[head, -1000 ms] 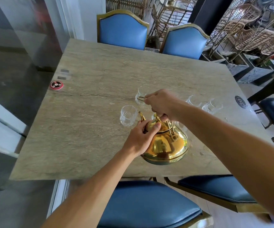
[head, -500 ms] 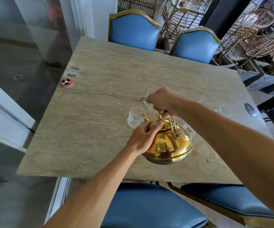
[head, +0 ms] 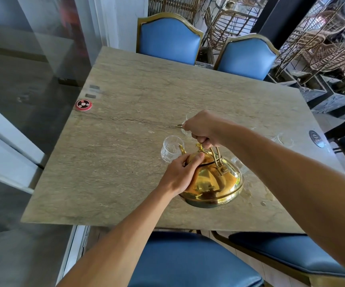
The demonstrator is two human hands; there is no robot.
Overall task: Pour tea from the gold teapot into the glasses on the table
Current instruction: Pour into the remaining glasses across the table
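Right hand point(head: 201, 129) grips the gold teapot point(head: 213, 183) from directly above.

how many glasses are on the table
4 glasses show: one beside the teapot spout, one behind the right hand, one right of the teapot under the forearm, one far right. The forearm may hide more.

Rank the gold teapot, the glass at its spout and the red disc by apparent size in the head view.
Largest: gold teapot.
Next: glass.
Smallest: red disc; it lies farther away, so versus the glass this is unsure.
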